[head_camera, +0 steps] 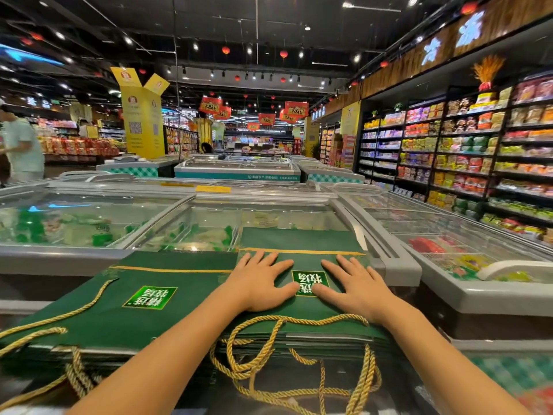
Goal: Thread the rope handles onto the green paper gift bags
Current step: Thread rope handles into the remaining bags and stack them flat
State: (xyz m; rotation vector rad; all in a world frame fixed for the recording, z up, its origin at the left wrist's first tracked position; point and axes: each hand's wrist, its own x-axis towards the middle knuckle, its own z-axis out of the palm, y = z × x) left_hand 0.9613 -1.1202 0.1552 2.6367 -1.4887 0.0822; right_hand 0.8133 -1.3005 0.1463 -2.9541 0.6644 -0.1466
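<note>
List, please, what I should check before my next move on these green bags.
1. Hands free: left hand and right hand press flat on the top bag and hold nothing: ok.
2. Top bag lying flat on its stack: ok.
3. Rope handle at its near edge threaded at both ends: cannot tell.
4. Hanging ropes below the near edge untangled: not ok, the loops overlap.
5. Left stack clear of the hands: ok.
</note>
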